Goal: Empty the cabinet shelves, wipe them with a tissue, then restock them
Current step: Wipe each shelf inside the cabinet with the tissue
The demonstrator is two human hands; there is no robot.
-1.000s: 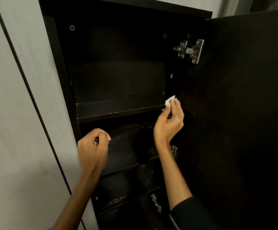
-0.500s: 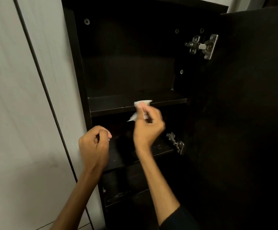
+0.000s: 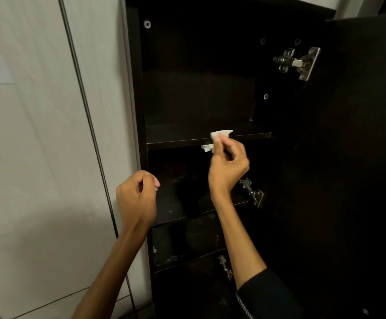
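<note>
A tall dark cabinet (image 3: 135, 93) stands open, its shelves bare. My right hand (image 3: 227, 164) pinches a small white tissue (image 3: 219, 134) against the front edge of the upper shelf (image 3: 176, 143), near the middle. My left hand (image 3: 136, 196) hovers in front of the cabinet's left side at the height of the second shelf (image 3: 176, 210), fingers curled into a loose fist with nothing visible in it. A third shelf (image 3: 187, 259) shows lower down with pale smudges on it.
The open cabinet door (image 3: 360, 157) fills the right side, hung on metal hinges (image 3: 299, 63). A pale wall (image 3: 37, 134) with a thin dark vertical line lies to the left of the cabinet.
My right hand has slid the tissue along the upper shelf's front edge from the right end to the middle. My left hand stayed where it was. The view shifted left.
</note>
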